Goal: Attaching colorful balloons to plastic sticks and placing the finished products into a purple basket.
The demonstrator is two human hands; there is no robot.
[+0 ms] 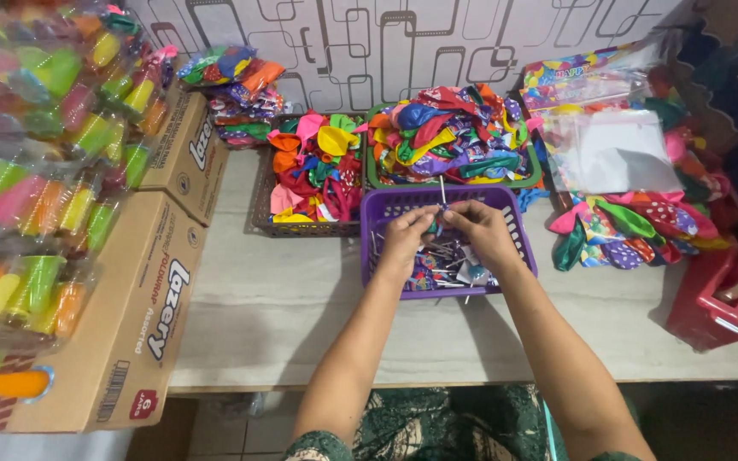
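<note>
I see both hands over the purple basket [386,213] on the worktop [284,316]: left hand [407,235] and right hand [484,229] pinch one thin white stick [442,193] (upright, a small balloon at its base).

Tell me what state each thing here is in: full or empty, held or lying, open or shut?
Purple basket: partly filled with small sticks and balloons.
Thin stick: held upright between both hands.
Left hand: fingers pinched on the stick.
Right hand: fingers pinched on the stick.
Brown basket: heaped with uninflated balloons.
Green basket: heaped with uninflated balloons.
Clear bag: lying flat.
Red tape dispenser: loaded, standing unused.
Cardboard boxes: shut.
</note>
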